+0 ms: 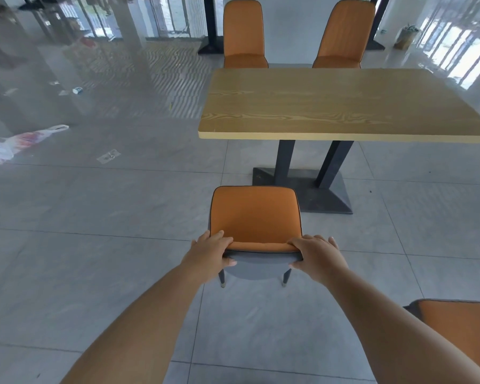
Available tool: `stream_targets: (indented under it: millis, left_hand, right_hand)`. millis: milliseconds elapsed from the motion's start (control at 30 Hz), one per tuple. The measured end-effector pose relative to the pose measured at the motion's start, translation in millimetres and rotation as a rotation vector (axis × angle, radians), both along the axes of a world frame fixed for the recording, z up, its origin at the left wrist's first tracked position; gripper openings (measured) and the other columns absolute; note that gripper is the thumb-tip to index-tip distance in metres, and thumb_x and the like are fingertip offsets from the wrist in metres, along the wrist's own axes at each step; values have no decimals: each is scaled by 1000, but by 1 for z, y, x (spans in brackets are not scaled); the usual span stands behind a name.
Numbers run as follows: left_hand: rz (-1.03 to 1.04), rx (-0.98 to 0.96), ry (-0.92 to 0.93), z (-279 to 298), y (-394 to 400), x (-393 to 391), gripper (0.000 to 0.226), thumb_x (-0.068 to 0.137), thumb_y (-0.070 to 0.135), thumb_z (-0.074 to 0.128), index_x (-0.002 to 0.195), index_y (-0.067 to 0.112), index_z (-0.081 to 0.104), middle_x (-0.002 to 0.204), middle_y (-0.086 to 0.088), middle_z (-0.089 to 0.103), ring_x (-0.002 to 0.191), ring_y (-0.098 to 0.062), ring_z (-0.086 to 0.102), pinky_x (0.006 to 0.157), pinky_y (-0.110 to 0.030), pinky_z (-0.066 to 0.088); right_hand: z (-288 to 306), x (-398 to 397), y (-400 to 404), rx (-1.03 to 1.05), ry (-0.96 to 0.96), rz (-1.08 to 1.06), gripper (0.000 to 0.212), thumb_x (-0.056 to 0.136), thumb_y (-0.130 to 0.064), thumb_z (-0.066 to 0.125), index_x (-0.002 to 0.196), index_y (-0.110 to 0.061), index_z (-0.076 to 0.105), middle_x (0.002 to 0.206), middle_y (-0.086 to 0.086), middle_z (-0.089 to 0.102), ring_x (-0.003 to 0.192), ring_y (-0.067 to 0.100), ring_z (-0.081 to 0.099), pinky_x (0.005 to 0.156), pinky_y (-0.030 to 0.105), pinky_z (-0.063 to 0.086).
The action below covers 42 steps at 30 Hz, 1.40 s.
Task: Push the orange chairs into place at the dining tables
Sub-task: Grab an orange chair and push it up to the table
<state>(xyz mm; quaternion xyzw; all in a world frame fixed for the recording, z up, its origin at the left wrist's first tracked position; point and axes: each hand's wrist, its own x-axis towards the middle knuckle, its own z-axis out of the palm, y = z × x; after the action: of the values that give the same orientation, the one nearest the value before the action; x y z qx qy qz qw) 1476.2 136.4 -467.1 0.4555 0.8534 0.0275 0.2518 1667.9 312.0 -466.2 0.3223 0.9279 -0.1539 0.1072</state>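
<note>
While litter sits out on the far left of the shiny floor (100, 206), a white plastic bag (25, 140) lies flat there, with a scrap of paper (108, 156) just to its right and a small cup (77, 90) farther back. Moving in toward the middle, the left hand (209, 252) has a clenched grip on the top left corner of the near chair's backrest, fingers over the orange front, thumb pressed to the grey back. That near chair (255, 214) stands on the tiles facing the counter, its seat short of the counter's near edge, not tucked under, roughly in line with the left part of the top. The right hand (317, 256) takes the same hold on the top right corner, grip closed around the backrest edge, thumb on the grey shell. Both arms reach forward and both hands sit level on the backrest. Beyond, the wooden counter (344, 103) rests on two dark posts over a dark base plate (311, 192). On its far side two more orange chairs stand against it, a left one (244, 31) and a right one (344, 31), their seats at the counter's edge. Down at the bottom right corner, another orange chair (460, 328) pokes into view, just beside the right forearm.
</note>
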Motion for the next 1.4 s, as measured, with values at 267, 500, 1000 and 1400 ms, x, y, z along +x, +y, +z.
stream_targets:
  millis: [267, 500, 1000, 1400]
  left_hand:
    - [-36, 16, 10, -1, -10, 5, 58, 94, 42, 56, 145, 22, 38, 156, -3, 28, 146, -33, 13, 116, -56, 18]
    - [-46, 7, 16, -3, -15, 7, 62, 94, 43, 56, 148, 24, 33, 159, -2, 23, 148, -32, 10, 117, -55, 16]
    - [-54, -32, 3, -7, -26, 18, 64, 94, 44, 56, 150, 26, 30, 161, -2, 18, 148, -32, 7, 117, -56, 14]
    - [-72, -51, 60, -3, -31, 23, 74, 90, 54, 55, 149, 23, 24, 161, -5, 15, 148, -33, 7, 116, -58, 15]
  right_hand:
    - [-4, 11, -14, 9, 8, -28, 24, 87, -41, 61, 111, -36, 57, 104, -9, 60, 108, 20, 51, 110, 52, 27]
    - [-2, 16, -24, 6, 5, -45, 23, 88, -40, 61, 110, -35, 57, 106, -9, 60, 110, 20, 50, 110, 51, 26]
    - [-1, 32, -36, 21, 9, -33, 29, 87, -43, 62, 115, -37, 57, 108, -11, 61, 110, 19, 52, 106, 45, 30]
    - [4, 33, -40, 13, -47, -17, 51, 84, -50, 65, 130, -36, 47, 123, -8, 58, 123, 23, 47, 113, 56, 22]
